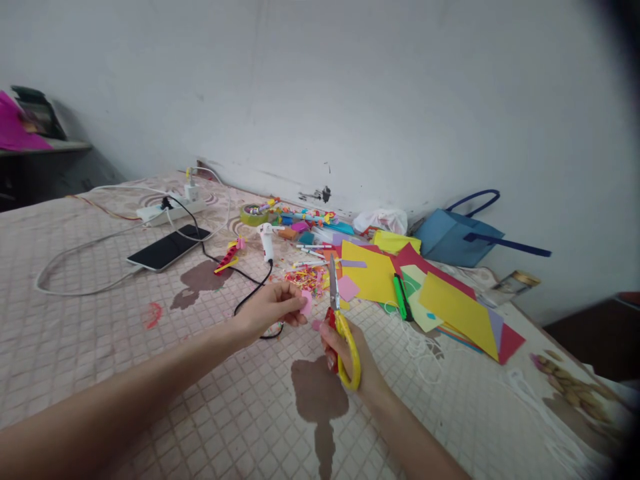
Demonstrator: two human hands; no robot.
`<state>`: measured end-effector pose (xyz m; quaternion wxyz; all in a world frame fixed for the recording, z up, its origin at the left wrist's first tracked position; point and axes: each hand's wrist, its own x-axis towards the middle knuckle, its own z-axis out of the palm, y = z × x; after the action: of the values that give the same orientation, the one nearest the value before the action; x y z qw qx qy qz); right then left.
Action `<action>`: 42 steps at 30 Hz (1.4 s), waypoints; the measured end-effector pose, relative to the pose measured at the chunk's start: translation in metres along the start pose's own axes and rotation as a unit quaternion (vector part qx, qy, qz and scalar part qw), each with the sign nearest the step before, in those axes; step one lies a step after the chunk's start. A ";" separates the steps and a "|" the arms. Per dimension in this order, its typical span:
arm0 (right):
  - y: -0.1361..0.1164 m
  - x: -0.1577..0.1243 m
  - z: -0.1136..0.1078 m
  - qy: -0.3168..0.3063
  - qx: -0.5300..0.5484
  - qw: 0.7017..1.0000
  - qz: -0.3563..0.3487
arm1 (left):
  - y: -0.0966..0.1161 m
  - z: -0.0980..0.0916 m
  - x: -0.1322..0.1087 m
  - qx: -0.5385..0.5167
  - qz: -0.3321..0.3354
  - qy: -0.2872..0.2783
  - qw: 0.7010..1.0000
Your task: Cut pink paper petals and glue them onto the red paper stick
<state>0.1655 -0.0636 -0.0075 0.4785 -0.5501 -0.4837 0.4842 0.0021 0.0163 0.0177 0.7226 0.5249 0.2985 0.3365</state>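
Note:
My left hand (280, 305) pinches a small pink piece of paper (307, 303) between thumb and fingers. In my right hand (355, 353) is a pair of scissors (349, 350) with a yellow and red handle, the blades pointing up and away from me. The blades are apart from the pink piece. Just beyond both hands lies a heap of small paper scraps (306, 280) in red, yellow and white. A larger pink paper piece (349, 288) lies to the right of the blades.
A white glue gun (267, 241) with a black cord stands behind my left hand. Coloured sheets (373, 270), a green cutter knife (401, 297) and white string (420, 350) lie on the right. A tablet (169, 248), power strip (171, 209) and blue bag (453, 237) sit farther out.

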 end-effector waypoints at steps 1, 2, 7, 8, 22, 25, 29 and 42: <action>0.000 0.000 0.000 0.001 0.001 1.000 -0.004 | 0.000 0.001 -0.001 0.004 0.000 -0.001 1.000; 0.000 0.001 0.000 0.001 0.001 1.000 -0.005 | 0.001 0.002 -0.002 0.007 0.001 -0.002 1.000; 0.001 -0.002 0.000 -0.014 -0.021 1.000 0.012 | 0.003 0.005 -0.004 0.023 0.022 0.018 0.999; 0.001 -0.003 0.001 -0.023 -0.031 0.999 0.003 | 0.003 0.004 -0.003 0.023 0.034 0.028 0.999; 0.002 -0.009 0.001 -0.064 -0.182 0.979 -0.064 | 0.011 0.000 -0.002 -0.043 0.110 0.099 0.988; 0.002 -0.009 0.002 -0.052 -0.203 0.976 -0.066 | 0.010 0.000 -0.001 -0.048 0.114 0.097 0.988; 0.003 -0.008 0.003 -0.040 -0.205 0.976 -0.062 | 0.009 0.000 0.000 -0.063 0.115 0.097 0.987; 0.007 -0.007 0.002 -0.042 -0.179 0.982 -0.046 | 0.008 0.000 0.001 -0.076 0.113 0.101 0.986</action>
<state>0.1634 -0.0711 -0.0141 0.3736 -0.5832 -0.6071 0.3895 0.0013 0.0186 0.0251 0.6843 0.4620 0.2820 0.4887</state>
